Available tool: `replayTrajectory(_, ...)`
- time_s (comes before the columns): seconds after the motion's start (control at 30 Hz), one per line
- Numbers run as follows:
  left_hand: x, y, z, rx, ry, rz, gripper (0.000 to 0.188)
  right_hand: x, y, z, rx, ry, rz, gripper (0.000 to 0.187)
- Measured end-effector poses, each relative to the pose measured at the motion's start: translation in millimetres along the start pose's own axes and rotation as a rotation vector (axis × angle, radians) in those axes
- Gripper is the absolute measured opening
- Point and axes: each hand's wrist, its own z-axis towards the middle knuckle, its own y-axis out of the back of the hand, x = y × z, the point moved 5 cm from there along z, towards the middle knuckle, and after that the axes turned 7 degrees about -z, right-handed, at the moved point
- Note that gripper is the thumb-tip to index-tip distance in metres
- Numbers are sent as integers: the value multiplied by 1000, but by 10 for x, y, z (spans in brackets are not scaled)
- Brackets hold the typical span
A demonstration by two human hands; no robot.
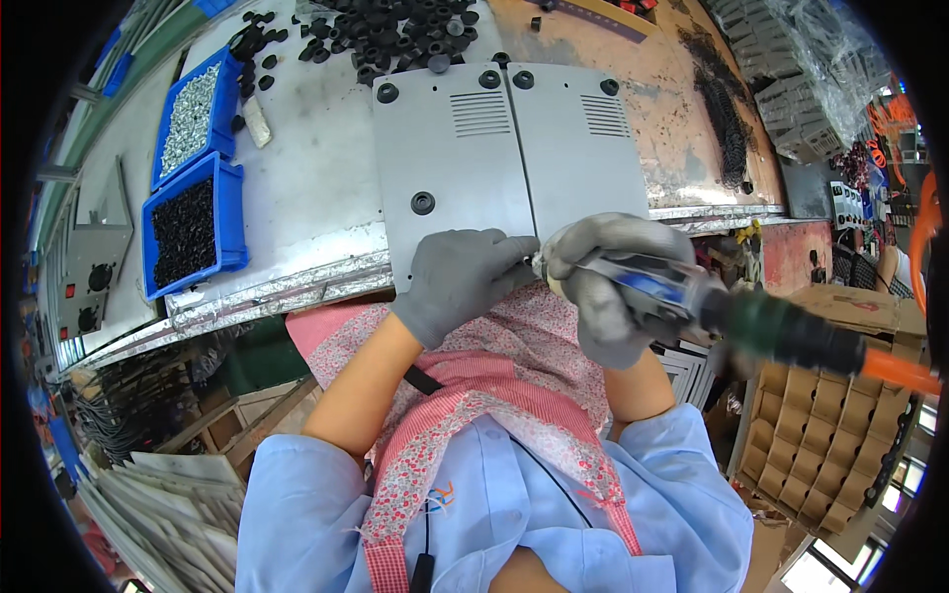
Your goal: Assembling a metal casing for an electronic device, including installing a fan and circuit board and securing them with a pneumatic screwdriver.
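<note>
Two grey metal panels lie side by side at the table's front edge, a left panel (450, 148) and a right panel (578, 163). Both have vent slots and black round feet (423, 204) on them. My right hand (618, 267), in a grey glove, wraps round a pneumatic screwdriver (652, 282), whose orange hose (900, 372) runs off to the right. The tool's tip is by the panels' near edge, mostly hidden by fingers. My left hand (465, 272), also gloved, is closed, its fingertips pinched close to that tip; what they hold is hidden.
Left on the table stand a blue bin of silver screws (222, 111) and a blue bin of small black parts (233, 222). Loose black feet (381, 35) are heaped beyond the panels. A divided cardboard box (816, 435) stands at lower right; white sheets (168, 514) lean at lower left.
</note>
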Motion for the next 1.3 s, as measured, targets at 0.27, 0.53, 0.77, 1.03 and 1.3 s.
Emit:
replayTrajectory(0.27,-29,34,20,4,26,-7,23,-56,-40,37,141,-106,-57,27)
replayTrajectory(0.53,91,57,4,-160,-36,-344,33,466,-36,147,-114,69,145,34)
replayTrajectory(0.77,197,132,32,-229,460,-2181,60,736,71,92,-139,326,263,36)
replayTrajectory(1.03,8,-98,-164,44,573,-2010,44,785,19,39,-158,171,225,37)
replayTrajectory(1.3,5,-155,-243,91,682,-1897,40,787,0,18,-126,196,241,41)
